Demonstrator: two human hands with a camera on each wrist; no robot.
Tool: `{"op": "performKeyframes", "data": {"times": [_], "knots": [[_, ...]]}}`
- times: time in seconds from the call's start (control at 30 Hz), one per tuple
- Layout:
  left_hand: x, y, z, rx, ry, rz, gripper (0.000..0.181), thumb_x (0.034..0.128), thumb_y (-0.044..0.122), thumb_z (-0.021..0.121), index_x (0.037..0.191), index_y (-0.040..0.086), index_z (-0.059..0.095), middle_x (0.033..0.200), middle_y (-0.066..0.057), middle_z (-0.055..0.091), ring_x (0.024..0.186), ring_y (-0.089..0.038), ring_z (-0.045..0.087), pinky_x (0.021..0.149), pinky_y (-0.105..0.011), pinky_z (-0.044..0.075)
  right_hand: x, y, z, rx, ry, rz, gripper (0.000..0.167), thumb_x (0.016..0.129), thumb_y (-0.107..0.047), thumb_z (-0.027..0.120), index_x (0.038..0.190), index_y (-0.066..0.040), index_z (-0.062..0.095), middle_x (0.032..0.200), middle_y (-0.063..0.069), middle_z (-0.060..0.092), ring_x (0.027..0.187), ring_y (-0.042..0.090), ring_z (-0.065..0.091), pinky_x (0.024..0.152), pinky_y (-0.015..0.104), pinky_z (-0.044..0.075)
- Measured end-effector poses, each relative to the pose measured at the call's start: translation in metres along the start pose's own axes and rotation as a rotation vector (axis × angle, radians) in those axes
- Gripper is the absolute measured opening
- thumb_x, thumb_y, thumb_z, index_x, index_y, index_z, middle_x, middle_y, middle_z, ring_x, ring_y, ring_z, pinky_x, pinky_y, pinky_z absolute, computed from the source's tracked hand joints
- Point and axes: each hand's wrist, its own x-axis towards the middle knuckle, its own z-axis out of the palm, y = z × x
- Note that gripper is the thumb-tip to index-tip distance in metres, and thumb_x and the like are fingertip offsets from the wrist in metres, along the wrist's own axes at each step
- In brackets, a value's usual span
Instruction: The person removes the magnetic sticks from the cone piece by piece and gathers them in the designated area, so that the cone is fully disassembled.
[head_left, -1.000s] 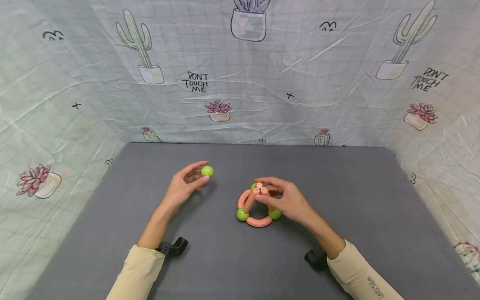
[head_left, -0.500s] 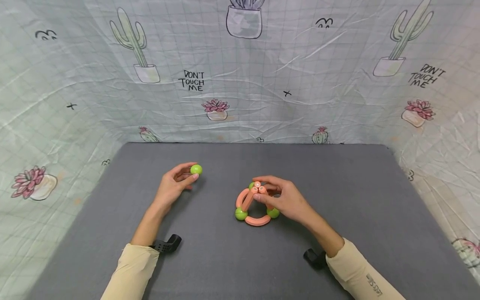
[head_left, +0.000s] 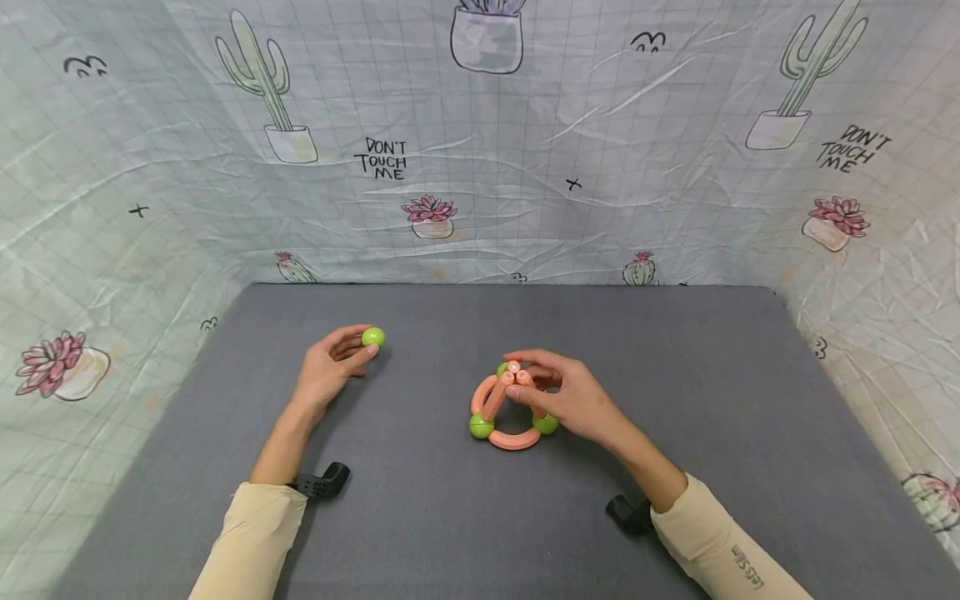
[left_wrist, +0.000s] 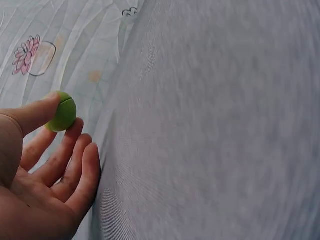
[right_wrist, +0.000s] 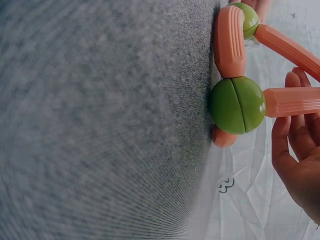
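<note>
My left hand (head_left: 324, 375) pinches a green ball (head_left: 373, 337) between thumb and fingers, held out to the left above the table. In the left wrist view the ball (left_wrist: 63, 113) shows a thin seam. Near the table's middle stands a construction of orange rods and green balls. Curved orange rods (head_left: 514, 439) join green balls (head_left: 482, 426) into a ring at its base. Three upright orange rods (head_left: 495, 398) lean together at the top, where my right hand (head_left: 577, 398) grips their upper ends. The right wrist view shows a rod (right_wrist: 292, 102) rising from a split-seamed green ball (right_wrist: 237, 105).
The grey table (head_left: 420, 517) carries the construction. A pale curtain (head_left: 510, 225) printed with cacti encloses its back and sides. Black wrist camera mounts (head_left: 324, 482) sit on both forearms.
My left hand has drawn away to the left with the green ball, apart from the construction. The right hand keeps its grip on the rod tops. The head view has shifted slightly.
</note>
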Motion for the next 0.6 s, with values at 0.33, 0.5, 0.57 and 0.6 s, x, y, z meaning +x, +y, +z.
{"op": "performKeyframes", "data": {"times": [0.33,0.5,0.57,0.6], "knots": [[0.0034,-0.0071,-0.0075,0.081,0.045,-0.003,0.054,0.0991,0.029,0.074,0.147,0.009,0.058,0.137,-0.023,0.066,0.098,0.009,0.062,0.078,-0.022,0.060,-0.0001,0.0002,-0.0004,0.000,0.002,-0.001,0.045,0.097,-0.027,0.076,0.141,-0.023,0.064,0.120,0.006,0.078,0.094,0.014,0.071,0.071,0.027,0.055],[0.0044,-0.0093,-0.0100,0.121,0.061,0.002,0.054,0.0982,0.032,0.075,0.145,0.009,0.060,0.133,-0.022,0.067,0.098,0.004,0.062,0.076,-0.020,0.059,0.0012,0.0003,0.0000,-0.003,0.003,-0.007,0.045,0.097,-0.028,0.076,0.141,-0.023,0.064,0.120,0.005,0.078,0.094,0.015,0.071,0.072,0.027,0.055],[0.0040,-0.0097,-0.0092,0.151,0.073,0.005,0.052,0.0981,0.033,0.075,0.142,0.010,0.062,0.129,-0.020,0.067,0.096,0.002,0.061,0.073,-0.018,0.057,0.0010,-0.0001,-0.0001,-0.008,0.006,-0.005,0.045,0.097,-0.028,0.076,0.141,-0.024,0.064,0.119,0.005,0.078,0.093,0.016,0.071,0.072,0.027,0.054],[0.0043,-0.0104,-0.0087,0.165,0.082,0.004,0.051,0.0980,0.033,0.075,0.141,0.010,0.063,0.128,-0.019,0.067,0.095,0.002,0.061,0.072,-0.018,0.056,0.0008,0.0001,-0.0002,-0.010,0.008,-0.007,0.045,0.097,-0.027,0.076,0.141,-0.023,0.064,0.119,0.005,0.078,0.094,0.016,0.071,0.072,0.027,0.054]]}}
